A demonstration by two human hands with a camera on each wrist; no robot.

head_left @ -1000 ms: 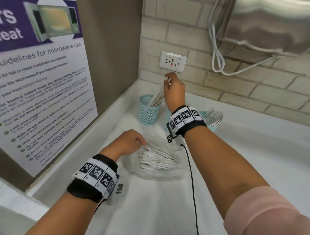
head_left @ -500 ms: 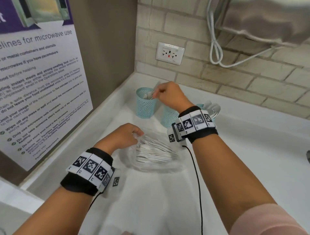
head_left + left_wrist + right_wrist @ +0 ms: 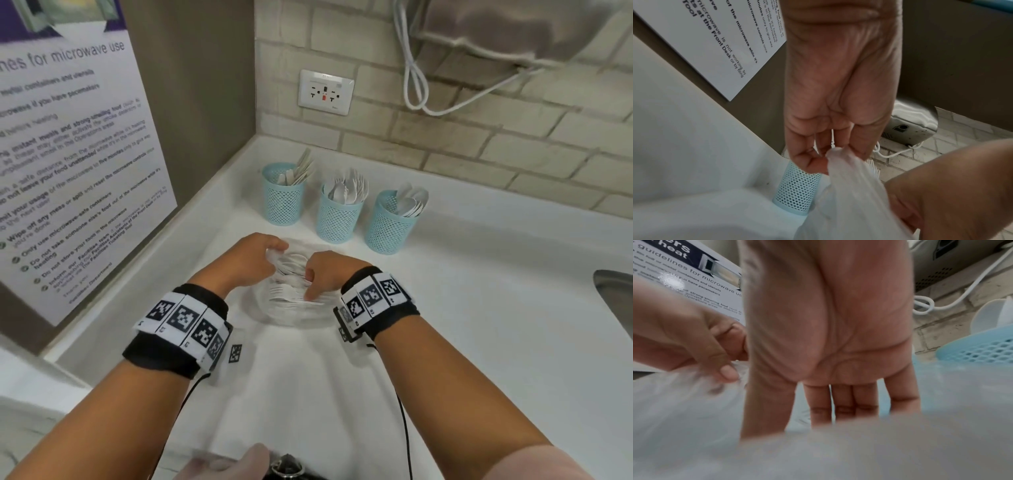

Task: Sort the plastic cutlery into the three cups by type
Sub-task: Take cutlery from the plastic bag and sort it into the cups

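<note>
Two hands work over the clear plastic bag [image 3: 291, 308] that lies on the white counter [image 3: 479, 308], nearer its front edge than the cups are. Closest of the pair, the right hand [image 3: 325, 274] reaches into the bag's mouth with fingers [image 3: 842, 402] straight and a little spread, tips down among the loose white cutlery [image 3: 291, 291]; it grips nothing that I can see yet. Just beyond it, the left hand [image 3: 246, 263] pinches a gathered fold of the bag between thumb and fingertips, holding the mouth up.

To do this step well, I judge the left hand should keep the film taut and lifted so the opening does not collapse over the right fingers. The right hand should single out one piece by its handle, not scoop a bundle, since the pieces lie stacked and may drag neighbours out. Reading the type before lifting saves a correction at the cups.

Farther back, toward the counter's rear left corner, stand three blue mesh cups in a row: the left cup [image 3: 282, 195], the middle cup [image 3: 337, 212] and the right cup [image 3: 390, 222], each already holding white pieces. Lowering a piece handle first should keep a light cup from tipping.
</note>
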